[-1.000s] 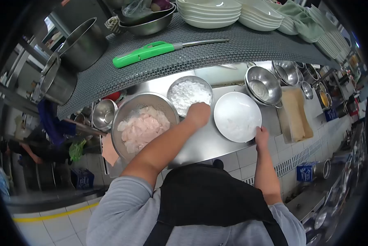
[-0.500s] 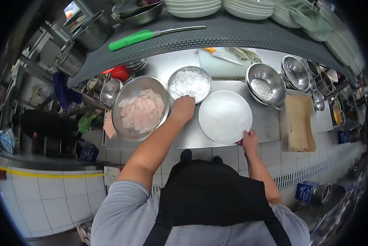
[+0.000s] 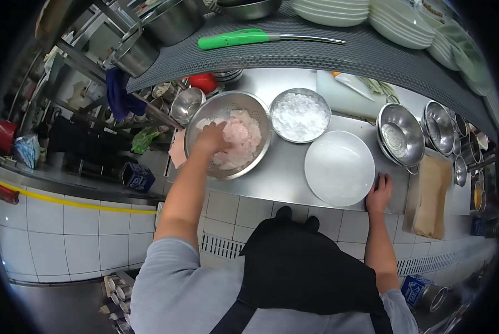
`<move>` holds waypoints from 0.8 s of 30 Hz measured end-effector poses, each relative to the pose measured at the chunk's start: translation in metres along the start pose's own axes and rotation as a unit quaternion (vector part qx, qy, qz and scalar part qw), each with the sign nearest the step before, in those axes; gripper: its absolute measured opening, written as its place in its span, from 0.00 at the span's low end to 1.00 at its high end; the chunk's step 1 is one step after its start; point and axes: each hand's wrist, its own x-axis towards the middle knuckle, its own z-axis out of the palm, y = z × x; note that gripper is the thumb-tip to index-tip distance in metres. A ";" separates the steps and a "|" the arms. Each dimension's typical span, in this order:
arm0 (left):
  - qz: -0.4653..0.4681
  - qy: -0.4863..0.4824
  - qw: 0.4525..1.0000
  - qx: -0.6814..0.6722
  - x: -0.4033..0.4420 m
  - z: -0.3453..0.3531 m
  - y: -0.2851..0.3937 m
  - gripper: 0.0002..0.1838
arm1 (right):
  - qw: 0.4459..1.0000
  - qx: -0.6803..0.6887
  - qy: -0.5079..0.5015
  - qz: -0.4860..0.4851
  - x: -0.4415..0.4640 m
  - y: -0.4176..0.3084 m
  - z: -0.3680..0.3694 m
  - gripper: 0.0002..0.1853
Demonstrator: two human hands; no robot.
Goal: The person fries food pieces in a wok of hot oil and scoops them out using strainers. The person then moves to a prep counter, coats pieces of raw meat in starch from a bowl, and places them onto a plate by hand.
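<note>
My left hand (image 3: pixel 212 139) is inside a perforated steel colander (image 3: pixel 256 104), fingers spread over thin slices of pale pink raw meat or fish (image 3: pixel 242 136). Right of the colander stands a round metal pan (image 3: pixel 328 123) of lumpy white powder (image 3: pixel 300 116). A white plate (image 3: pixel 339 168) with nothing on it lies near the counter's front edge. Just right of its rim, my right hand (image 3: pixel 379 193) rests on that edge, fingers stretched out and holding nothing visible. Whether it touches the plate is hard to tell.
Steel bowls (image 3: pixel 399 133) stand right of the plate, with a paper-lined tray (image 3: pixel 432 195) beyond. A knife (image 3: pixel 354 86) lies on a cutting board (image 3: pixel 330 89) at the back. Overhead, a mesh-covered shelf (image 3: pixel 294 60) carries a green lighter (image 3: pixel 235 39) and stacked plates (image 3: pixel 333 12).
My left hand has moved left from the powder pan's rim into the colander. My right hand has left the plate's rim for the counter edge. The whole view has shifted.
</note>
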 end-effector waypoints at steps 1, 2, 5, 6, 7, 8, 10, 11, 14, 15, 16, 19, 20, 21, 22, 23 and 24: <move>0.016 0.029 0.997 0.075 0.000 0.008 0.002 0.45 | 1.000 -0.016 -0.011 0.019 -0.001 -0.005 -0.001 0.23; 0.015 0.026 0.997 0.073 0.003 0.014 0.005 0.45 | 1.000 -0.018 -0.013 0.018 -0.003 -0.008 -0.001 0.23; -0.005 -0.076 0.994 0.075 0.016 0.026 0.013 0.54 | 0.998 -0.043 -0.025 0.038 0.000 -0.017 -0.003 0.25; -0.008 -0.054 0.998 0.038 0.018 0.032 0.013 0.52 | 0.997 -0.056 -0.028 0.038 0.000 -0.019 -0.005 0.25; -0.012 -0.032 0.999 0.000 0.020 0.038 0.010 0.49 | 0.996 -0.068 -0.032 0.038 -0.001 -0.021 -0.006 0.26; -0.012 -0.032 0.999 -0.002 0.027 0.044 0.004 0.49 | 0.996 -0.070 -0.032 0.038 -0.001 -0.023 -0.007 0.26; 0.022 -0.074 0.995 -0.069 0.043 0.052 -0.009 0.42 | 0.994 -0.089 -0.037 0.043 -0.001 -0.026 -0.008 0.26; 0.024 -0.072 0.995 -0.068 0.046 0.052 -0.014 0.42 | 0.995 -0.088 -0.034 0.045 0.000 -0.025 -0.007 0.26; 0.084 -0.041 0.977 -0.191 0.047 0.037 -0.025 0.35 | 0.993 -0.101 -0.043 0.044 -0.001 -0.023 -0.004 0.27; 0.042 -0.081 0.955 -0.281 0.036 0.010 -0.019 0.32 | 0.993 -0.107 -0.041 0.041 -0.001 -0.025 -0.005 0.27; 0.000 -0.122 0.922 -0.367 0.028 -0.010 -0.014 0.30 | 0.992 -0.113 -0.041 0.039 -0.002 -0.025 -0.007 0.27; -0.043 -0.130 0.871 -0.472 0.023 -0.038 -0.019 0.26 | 0.993 -0.107 -0.030 0.041 -0.004 -0.025 -0.008 0.27; -0.065 -0.136 0.879 -0.451 0.040 -0.034 -0.033 0.23 | 0.993 -0.106 -0.028 0.046 -0.004 -0.028 -0.009 0.27; -0.060 -0.136 0.881 -0.448 0.044 -0.040 -0.036 0.23 | 0.992 -0.107 -0.034 0.053 -0.003 -0.030 -0.010 0.27; -0.006 -0.127 0.865 -0.485 0.047 -0.044 -0.036 0.23 | 0.992 -0.109 -0.039 0.059 -0.002 -0.030 -0.011 0.27; 0.049 -0.119 0.844 -0.521 0.050 -0.048 -0.033 0.23 | 0.991 -0.110 -0.035 0.063 -0.001 -0.030 -0.012 0.27; 0.072 -0.111 0.837 -0.531 0.046 -0.058 -0.022 0.22 | 0.992 -0.108 -0.041 0.059 0.001 -0.030 -0.012 0.26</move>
